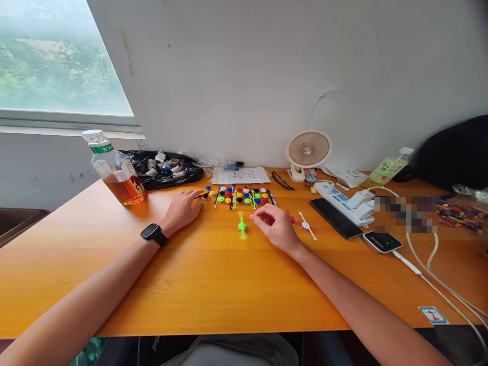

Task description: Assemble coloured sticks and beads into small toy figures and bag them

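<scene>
A green spinner-like piece stands on the wooden table, its long blades blurred as if turning. Just right of it is my right hand, fingers curled and thumb against the fingertips; whether anything small is between them cannot be made out. My left hand rests on the table with its fingers spread, the fingertips beside the left end of a row of coloured round pieces and thin sticks. A white spinner piece lies right of my right hand, and a red piece shows partly behind that hand.
A bottle of amber drink and a black bag of scraps stand back left. Behind the row lie a paper and glasses. A small fan, phone, power strip and cables occupy the right.
</scene>
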